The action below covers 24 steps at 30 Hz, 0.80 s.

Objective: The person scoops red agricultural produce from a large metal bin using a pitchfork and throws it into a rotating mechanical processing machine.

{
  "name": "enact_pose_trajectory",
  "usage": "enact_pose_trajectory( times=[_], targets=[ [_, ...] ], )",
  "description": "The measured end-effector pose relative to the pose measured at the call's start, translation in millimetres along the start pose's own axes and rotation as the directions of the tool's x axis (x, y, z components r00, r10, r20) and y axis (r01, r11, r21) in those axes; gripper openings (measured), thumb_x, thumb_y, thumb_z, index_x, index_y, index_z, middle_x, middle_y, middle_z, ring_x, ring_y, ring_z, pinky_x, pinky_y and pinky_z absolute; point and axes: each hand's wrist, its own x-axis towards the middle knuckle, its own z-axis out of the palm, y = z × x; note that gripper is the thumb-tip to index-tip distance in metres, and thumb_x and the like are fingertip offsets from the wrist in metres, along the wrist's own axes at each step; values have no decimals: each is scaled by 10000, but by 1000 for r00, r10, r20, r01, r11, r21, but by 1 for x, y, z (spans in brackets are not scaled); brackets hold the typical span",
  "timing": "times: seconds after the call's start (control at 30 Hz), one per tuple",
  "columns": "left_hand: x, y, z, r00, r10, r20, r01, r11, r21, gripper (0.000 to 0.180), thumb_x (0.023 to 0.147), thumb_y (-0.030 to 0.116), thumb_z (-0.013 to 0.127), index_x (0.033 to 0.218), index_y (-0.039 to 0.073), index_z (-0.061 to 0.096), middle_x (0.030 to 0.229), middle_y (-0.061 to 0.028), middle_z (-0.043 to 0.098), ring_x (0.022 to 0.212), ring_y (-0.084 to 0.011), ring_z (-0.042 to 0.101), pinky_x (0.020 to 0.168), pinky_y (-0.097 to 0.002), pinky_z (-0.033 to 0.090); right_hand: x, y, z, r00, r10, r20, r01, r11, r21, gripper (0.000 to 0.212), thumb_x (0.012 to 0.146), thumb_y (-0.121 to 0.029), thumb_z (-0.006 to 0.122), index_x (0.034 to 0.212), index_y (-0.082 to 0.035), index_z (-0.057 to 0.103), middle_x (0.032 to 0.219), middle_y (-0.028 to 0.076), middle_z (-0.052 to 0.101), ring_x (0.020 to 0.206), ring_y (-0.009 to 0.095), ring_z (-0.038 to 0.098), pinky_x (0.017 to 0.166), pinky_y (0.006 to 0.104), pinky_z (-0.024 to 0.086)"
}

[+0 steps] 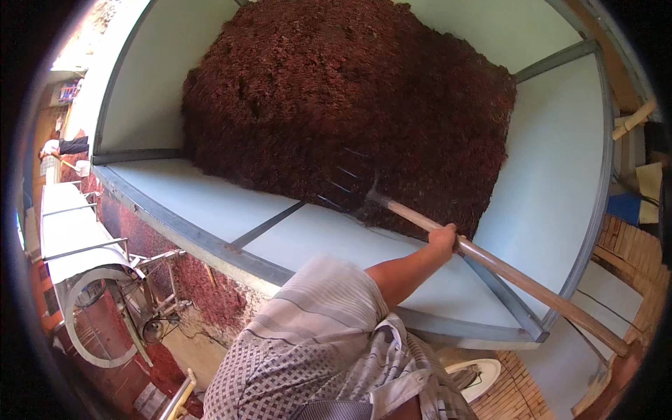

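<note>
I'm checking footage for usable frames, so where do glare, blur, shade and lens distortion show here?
Head view: glare washes out the upper left edge; head view: the tines of the pitchfork look smeared; head view: the red-brown pile darkens toward its lower part; head view: the white-panelled bin's frame bows near the black rim.

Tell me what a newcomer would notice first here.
Probably the huge dark-red heap in the pale bin at top centre. Next, the long fork, slanting from the heap's lower edge toward lower right, with the left hand closed around its handle. Far left, a white machine stands outside the bin.
</note>
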Motion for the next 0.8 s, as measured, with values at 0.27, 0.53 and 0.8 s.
enact_pose_trajectory(
  times=[0.27, 0.53, 0.8],
  targets=[
    [46, 68, -62, 981, 126, -149, -149, 977, -153, 372, 777, 90, 595, 1057, -86, 424, 831, -186, 563, 590, -305, 618, 519, -423, 552, 11, -129, 47, 995, 68, 68, -79, 982, 171, 228, 563, 58, 552, 767, 21, 456, 790, 184, 490, 839, 383, 471, 755, 465, 400],
    [75, 116, -105, 958, 163, -237, -220, 947, -235, 190, 724, 33, 550, 877, -52, 476, 692, -142, 503, 533, -271, 543, 508, -422, 533, 51, -203, -4, 807, -150, 571, -23, 959, 284, 157, 520, -27, 629, 666, -1, 578, 701, 195, 594, 715, 389, 570, 674, 433, 462],
    [79, 151, -124, 950, 155, -272, -242, 916, -321, 166, 740, 23, 545, 863, -56, 466, 630, -141, 497, 493, -254, 523, 495, -431, 500, 51, -249, -7, 843, -111, 526, -31, 967, 253, 212, 498, -73, 677, 696, -12, 631, 686, 202, 617, 654, 361, 612, 610, 390, 496]
  ],
)
